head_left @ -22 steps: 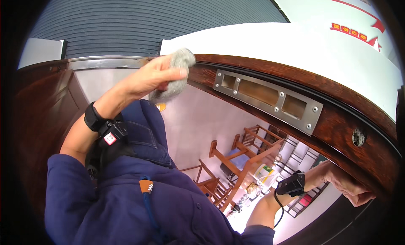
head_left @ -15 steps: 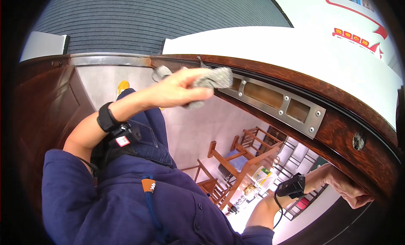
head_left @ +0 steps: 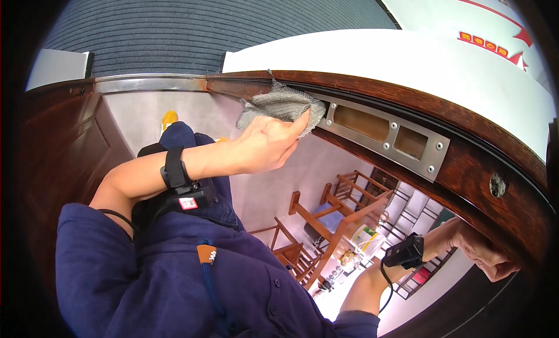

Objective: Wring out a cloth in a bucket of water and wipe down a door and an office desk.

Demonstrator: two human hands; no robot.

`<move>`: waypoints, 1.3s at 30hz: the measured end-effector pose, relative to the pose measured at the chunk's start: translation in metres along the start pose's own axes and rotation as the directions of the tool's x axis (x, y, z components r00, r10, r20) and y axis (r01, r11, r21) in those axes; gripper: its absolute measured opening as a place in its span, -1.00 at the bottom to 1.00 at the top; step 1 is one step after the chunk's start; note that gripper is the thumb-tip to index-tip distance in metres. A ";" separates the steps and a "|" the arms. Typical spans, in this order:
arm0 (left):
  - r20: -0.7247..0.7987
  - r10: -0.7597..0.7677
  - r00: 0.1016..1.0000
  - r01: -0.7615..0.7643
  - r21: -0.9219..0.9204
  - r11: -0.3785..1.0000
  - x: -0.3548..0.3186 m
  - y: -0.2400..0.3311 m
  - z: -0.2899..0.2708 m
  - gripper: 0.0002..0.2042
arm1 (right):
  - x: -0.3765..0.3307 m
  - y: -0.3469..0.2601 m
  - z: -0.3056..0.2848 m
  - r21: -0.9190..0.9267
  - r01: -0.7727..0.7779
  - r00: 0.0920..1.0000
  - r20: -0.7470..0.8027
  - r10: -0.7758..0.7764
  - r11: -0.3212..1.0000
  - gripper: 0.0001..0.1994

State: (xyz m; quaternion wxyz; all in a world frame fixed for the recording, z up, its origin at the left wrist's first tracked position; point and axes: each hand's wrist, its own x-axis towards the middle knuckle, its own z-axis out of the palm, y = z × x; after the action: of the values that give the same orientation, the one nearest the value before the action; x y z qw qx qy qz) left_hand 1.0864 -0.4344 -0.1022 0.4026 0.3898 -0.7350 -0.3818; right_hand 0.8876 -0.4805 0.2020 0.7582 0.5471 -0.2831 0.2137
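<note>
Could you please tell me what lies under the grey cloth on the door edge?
The grey cloth lies on the dark wooden door edge, covering the left end of the metal strike plate. What is beneath it is hidden.

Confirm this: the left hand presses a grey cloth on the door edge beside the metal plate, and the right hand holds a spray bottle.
Not quite. The head view shows the right hand gripping the wooden door edge, no bottle. The left hand does press the grey cloth beside the metal plate.
</note>
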 end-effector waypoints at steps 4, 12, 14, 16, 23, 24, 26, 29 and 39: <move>-0.202 0.018 0.979 -0.082 -0.315 0.946 -0.022 -0.003 0.005 -0.54 | -0.018 0.005 -0.004 0.325 -0.449 0.891 0.094 0.444 0.832 -0.52; -0.391 0.308 0.867 -0.400 -0.179 0.899 0.033 0.058 -0.007 -0.46 | 0.002 0.000 0.001 0.394 -0.524 0.833 0.052 0.551 0.755 -0.44; -0.265 0.324 0.908 -0.371 -0.151 0.916 0.035 0.066 0.001 -0.46 | 0.002 -0.007 0.001 0.375 -0.394 0.909 0.021 0.417 0.839 -0.44; -0.320 0.306 0.897 -0.311 0.036 0.950 0.028 0.059 0.022 -0.48 | 0.004 -0.012 0.001 0.338 -0.244 0.965 -0.010 0.263 0.909 -0.44; -0.430 0.268 0.862 -0.327 -0.069 0.942 0.017 0.024 0.013 -0.43 | -0.004 0.002 -0.003 0.194 -0.126 0.991 0.062 0.117 0.973 -0.32; -0.429 0.264 0.864 -0.317 -0.056 0.947 0.018 0.027 0.006 -0.43 | -0.010 -0.001 0.002 0.288 -0.091 0.996 0.010 0.092 0.953 -0.28; -0.442 0.456 0.772 -0.526 -0.042 0.850 0.036 0.054 -0.018 -0.42 | 0.008 0.006 -0.003 0.258 -0.025 0.999 -0.020 0.031 0.966 -0.28; -0.366 0.418 0.831 -0.461 -0.033 0.887 0.055 0.058 -0.018 -0.38 | 0.001 -0.001 0.000 0.279 0.022 0.999 -0.041 -0.011 0.960 -0.30; -0.398 0.226 0.889 -0.364 -0.315 0.877 0.044 0.068 -0.023 -0.45 | -0.003 -0.001 0.001 0.282 -0.121 0.991 -0.028 0.134 0.952 -0.37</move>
State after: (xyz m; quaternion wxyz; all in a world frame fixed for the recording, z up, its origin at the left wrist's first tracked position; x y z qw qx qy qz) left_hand 1.0720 -0.4514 -0.0208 0.6485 0.2469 -0.6147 -0.3750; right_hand 0.8863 -0.4815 0.1995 0.6644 0.6242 -0.2668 0.3127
